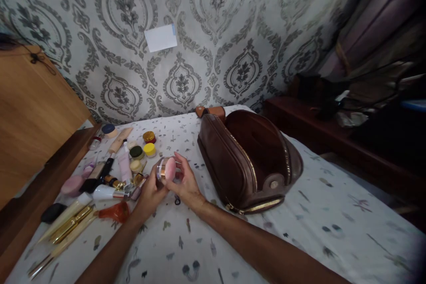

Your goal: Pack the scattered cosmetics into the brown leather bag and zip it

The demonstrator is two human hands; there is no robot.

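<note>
- brown leather toiletry bag: unzipped, mouth gaping; interior too dark to confirm contents.
- pink-topped jar: held above the sheet, left of the bag.
- left hand: curled about the jar's near side, fingers partly hidden.
- right hand: half curled, thumb and fingers on the jar beside its pink top.
- judged done: bag unzipped, jar picked up.
- judged outstanding: yellow-lidded jar, white tube and gold tubes, among other cosmetics, lie loose farther left of the bag.
</note>
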